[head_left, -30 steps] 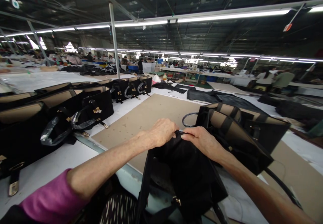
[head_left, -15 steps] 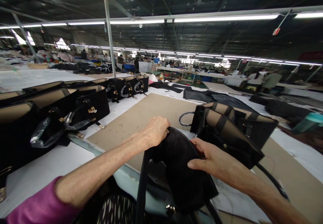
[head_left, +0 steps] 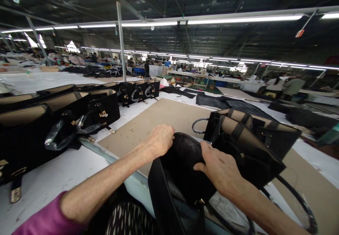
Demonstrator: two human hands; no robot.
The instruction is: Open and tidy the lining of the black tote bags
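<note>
One black bag [head_left: 182, 164] sits at the near edge of the table [head_left: 53, 178], with one tan-lined bag [head_left: 254, 139] just behind it to the right and a row of at least five more bags [head_left: 103, 107] along the left. The cardboard sheet [head_left: 159, 116] between that row and the hands is the open room. Grip: left hand [head_left: 159, 141] clenched on the black bag's top rim, right hand [head_left: 219, 168] curled round its right side, both holding it.

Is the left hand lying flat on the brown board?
No, the left hand is curled over the top rim of the black handbag, with the brown board lying beyond it on the table.
</note>
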